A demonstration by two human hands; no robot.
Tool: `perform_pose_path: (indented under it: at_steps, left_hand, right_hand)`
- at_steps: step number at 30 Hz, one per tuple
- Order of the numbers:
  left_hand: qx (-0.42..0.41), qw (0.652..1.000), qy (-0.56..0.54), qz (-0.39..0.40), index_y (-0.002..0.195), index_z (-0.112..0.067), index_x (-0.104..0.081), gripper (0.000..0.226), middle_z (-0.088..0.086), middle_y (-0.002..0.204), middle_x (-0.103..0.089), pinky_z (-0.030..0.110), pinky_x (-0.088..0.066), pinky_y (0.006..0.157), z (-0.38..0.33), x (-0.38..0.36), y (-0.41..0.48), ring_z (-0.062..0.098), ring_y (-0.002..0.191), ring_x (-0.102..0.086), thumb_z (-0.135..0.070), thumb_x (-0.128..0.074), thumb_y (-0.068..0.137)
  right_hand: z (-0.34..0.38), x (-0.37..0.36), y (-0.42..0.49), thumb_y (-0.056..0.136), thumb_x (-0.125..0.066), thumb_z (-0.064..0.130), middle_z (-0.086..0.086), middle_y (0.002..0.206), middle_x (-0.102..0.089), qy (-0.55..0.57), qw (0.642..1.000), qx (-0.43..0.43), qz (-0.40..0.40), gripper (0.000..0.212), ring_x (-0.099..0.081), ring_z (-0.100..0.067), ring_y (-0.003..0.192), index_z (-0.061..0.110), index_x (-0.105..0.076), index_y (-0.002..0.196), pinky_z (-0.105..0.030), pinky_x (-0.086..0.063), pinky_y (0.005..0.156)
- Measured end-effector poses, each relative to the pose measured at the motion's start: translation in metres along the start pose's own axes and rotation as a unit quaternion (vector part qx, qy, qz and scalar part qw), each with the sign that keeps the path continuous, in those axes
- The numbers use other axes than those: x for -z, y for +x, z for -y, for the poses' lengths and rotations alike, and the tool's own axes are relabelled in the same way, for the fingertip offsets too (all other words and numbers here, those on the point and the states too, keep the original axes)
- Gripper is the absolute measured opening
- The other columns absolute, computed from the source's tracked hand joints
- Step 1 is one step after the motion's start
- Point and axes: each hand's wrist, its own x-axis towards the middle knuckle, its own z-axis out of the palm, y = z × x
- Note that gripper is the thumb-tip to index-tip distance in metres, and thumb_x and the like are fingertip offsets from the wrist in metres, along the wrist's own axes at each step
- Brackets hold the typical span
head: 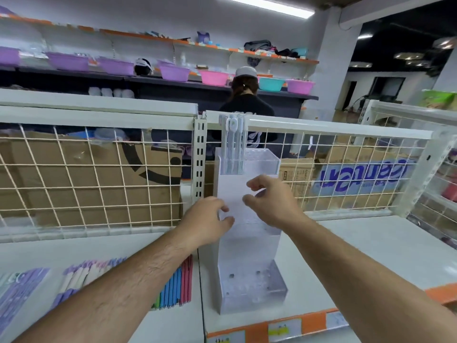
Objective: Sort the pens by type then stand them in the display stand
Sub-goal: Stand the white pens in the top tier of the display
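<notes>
left hand (207, 219) at display stand (249, 290) edge, probably steadying it, grip indeterminate | right hand (274, 201) curled at middle tier, contents indeterminate | white pens (233, 142) upright, top tier

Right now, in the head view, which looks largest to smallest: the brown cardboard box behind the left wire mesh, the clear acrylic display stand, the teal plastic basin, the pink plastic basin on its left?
1. Brown cardboard box
2. Clear acrylic display stand
3. Pink plastic basin and teal plastic basin: alike, not ranked; both far away.
</notes>
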Motion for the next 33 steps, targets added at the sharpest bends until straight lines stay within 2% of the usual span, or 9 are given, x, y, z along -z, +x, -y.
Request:
perform_pose_path:
  at_steps: [5,7,9,14,16,23,27,30,33]
  left_hand:
    - [0.005,1.0,-0.012,0.001,0.131,-0.029,-0.058,0.045,-0.012,0.132,-0.053,0.022,-0.04,0.094,0.005,0.005,-0.028,0.008,0.119,-0.05,-0.034,-0.067,0.088]
    - [0.012,1.0,-0.017,-0.011,0.127,-0.032,-0.059,0.04,-0.015,0.127,-0.055,0.015,-0.038,0.084,0.006,0.009,-0.043,0.005,0.114,-0.05,-0.034,-0.065,0.087]
    - [0.025,0.999,-0.023,-0.021,0.122,-0.035,-0.061,0.035,-0.018,0.121,-0.055,0.01,-0.035,0.075,0.005,0.011,-0.059,0.002,0.108,-0.051,-0.037,-0.064,0.087]
    - [0.058,0.998,0.009,-0.013,0.132,-0.03,-0.058,0.047,-0.012,0.137,-0.054,0.022,-0.038,0.099,0.007,0.016,-0.102,0.007,0.124,-0.05,-0.04,-0.063,0.087]
    - [0.072,0.997,0.008,-0.025,0.131,-0.03,-0.058,0.045,-0.012,0.139,-0.053,0.023,-0.038,0.1,0.011,0.017,-0.118,0.008,0.125,-0.05,-0.039,-0.063,0.087]
    - [0.101,0.994,0.015,-0.031,0.124,-0.029,-0.059,0.038,-0.008,0.126,-0.057,0.026,-0.05,0.086,0.045,0.032,-0.166,0.008,0.108,-0.052,-0.038,-0.065,0.088]
    - [0.118,0.992,0.018,-0.038,0.123,-0.026,-0.061,0.04,-0.006,0.126,-0.059,0.028,-0.045,0.096,0.082,0.047,-0.19,0.012,0.116,-0.052,-0.035,-0.067,0.085]
    - [0.145,0.989,0.029,-0.022,0.128,-0.027,-0.059,0.048,-0.007,0.134,-0.056,0.02,-0.032,0.092,0.12,0.067,-0.209,0.012,0.122,-0.048,-0.036,-0.068,0.083]
    - [0.151,0.987,0.048,-0.001,0.13,-0.026,-0.058,0.045,-0.005,0.132,-0.057,0.029,-0.044,0.094,0.165,0.093,-0.229,0.015,0.119,-0.053,-0.036,-0.063,0.087]
  right_hand:
    - [-0.002,-0.012,-0.031,0.087,-0.072,0.036,0.008,0.126,-0.064,0.002,0.999,0.001,0.041,0.043,-0.06,-0.007,0.097,0.027,-0.062,0.128,-0.027,-0.051,0.074]
    - [0.0,-0.014,-0.043,0.088,-0.072,0.036,0.008,0.126,-0.064,0.01,0.999,0.002,0.05,0.042,-0.059,-0.006,0.099,0.027,-0.062,0.127,-0.031,-0.054,0.083]
    - [0.001,-0.015,-0.054,0.087,-0.072,0.035,0.008,0.124,-0.064,0.017,0.998,0.008,0.057,0.041,-0.059,-0.005,0.097,0.027,-0.063,0.126,-0.026,-0.05,0.081]
    - [0.008,-0.027,-0.083,0.088,-0.071,0.033,0.008,0.123,-0.063,0.041,0.995,0.029,0.092,0.039,-0.059,-0.005,0.097,0.027,-0.063,0.126,-0.012,-0.039,0.062]
    - [0.013,-0.035,-0.093,0.089,-0.07,0.033,0.007,0.123,-0.063,0.043,0.993,0.034,0.103,0.038,-0.059,-0.006,0.099,0.027,-0.063,0.126,-0.01,-0.04,0.058]
    - [0.041,-0.076,-0.121,0.09,-0.07,0.033,0.005,0.124,-0.065,0.049,0.987,0.052,0.144,0.04,-0.059,-0.008,0.096,0.022,-0.064,0.127,-0.023,-0.049,0.077]
    - [0.072,-0.112,-0.131,0.091,-0.07,0.031,0.004,0.126,-0.064,0.043,0.982,0.07,0.168,0.039,-0.059,-0.008,0.099,0.022,-0.063,0.128,-0.032,-0.054,0.087]
    - [0.103,-0.149,-0.139,0.09,-0.071,0.031,0.003,0.125,-0.064,0.035,0.978,0.092,0.185,0.04,-0.057,-0.009,0.096,0.023,-0.063,0.129,-0.029,-0.049,0.085]
    - [0.141,-0.192,-0.148,0.09,-0.071,0.028,0.002,0.124,-0.064,0.044,0.973,0.098,0.202,0.041,-0.056,-0.01,0.094,0.021,-0.063,0.129,-0.024,-0.044,0.082]
